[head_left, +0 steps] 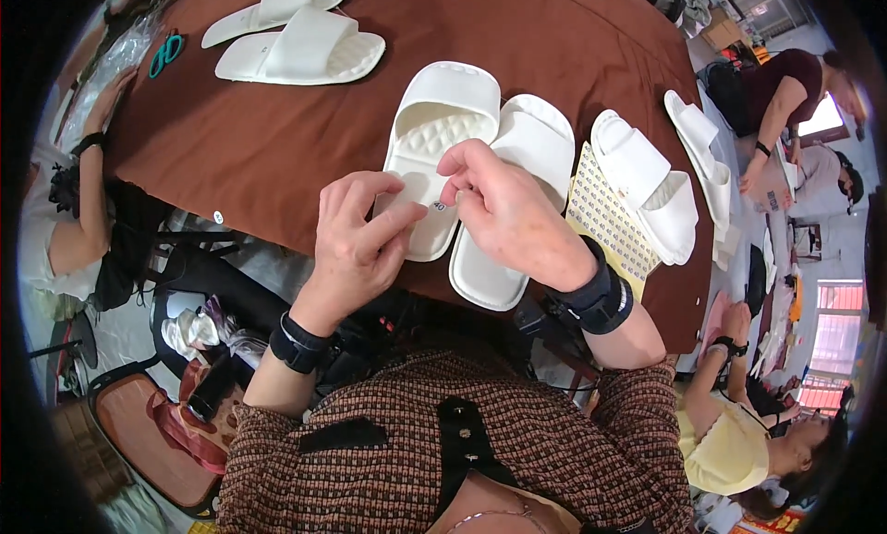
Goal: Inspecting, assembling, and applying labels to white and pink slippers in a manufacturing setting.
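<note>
A pair of white slippers lies before me on the brown-covered table. Over the heel of the left slipper (448, 83) my left hand (356, 243) has its fingers bent but apart, with nothing visible in them. My right hand (517, 215) hangs over the right slipper (485, 273), its fingers curled in toward the left slipper's insole. Between the two hands' fingertips sits a small round sticker (439, 206); whether it is stuck down or pinched is unclear. A yellow sheet of round stickers (601, 222) lies to the right, partly beneath another white slipper (647, 178).
Another white slipper pair (305, 49) rests at the far left, near green-handled scissors (166, 55). One more slipper (699, 151) lies by the table's right edge. A person's arm (92, 155) reaches in at left; several people work at right. A brown chair (152, 442) stands lower left.
</note>
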A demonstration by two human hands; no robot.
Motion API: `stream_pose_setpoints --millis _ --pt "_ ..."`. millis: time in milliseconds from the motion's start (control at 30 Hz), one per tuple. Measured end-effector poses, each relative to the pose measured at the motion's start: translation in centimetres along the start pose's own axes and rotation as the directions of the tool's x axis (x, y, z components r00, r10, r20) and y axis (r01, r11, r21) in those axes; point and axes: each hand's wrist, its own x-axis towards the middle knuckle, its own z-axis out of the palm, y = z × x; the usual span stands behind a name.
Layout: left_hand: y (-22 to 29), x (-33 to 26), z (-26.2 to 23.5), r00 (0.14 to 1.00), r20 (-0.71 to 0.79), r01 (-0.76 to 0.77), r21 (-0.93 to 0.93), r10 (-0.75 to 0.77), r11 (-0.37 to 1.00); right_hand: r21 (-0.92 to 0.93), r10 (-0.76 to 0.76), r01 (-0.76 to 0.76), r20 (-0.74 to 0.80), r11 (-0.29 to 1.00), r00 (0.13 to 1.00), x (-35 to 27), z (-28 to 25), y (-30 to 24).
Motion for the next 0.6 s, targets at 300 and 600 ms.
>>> stream_pose_setpoints --millis 300,600 --pt "-0.06 -0.11 0.11 0.999 0.038 -0.025 0.039 0.023 0.999 -0.184 -0.043 0.042 -0.001 0.982 0.999 0.66 0.68 -0.45" --pt "0.31 0.03 -0.04 0.996 0.083 -0.04 0.082 0.034 0.996 -0.28 -0.13 0.131 0.025 0.951 0.991 0.61 0.69 -0.38"
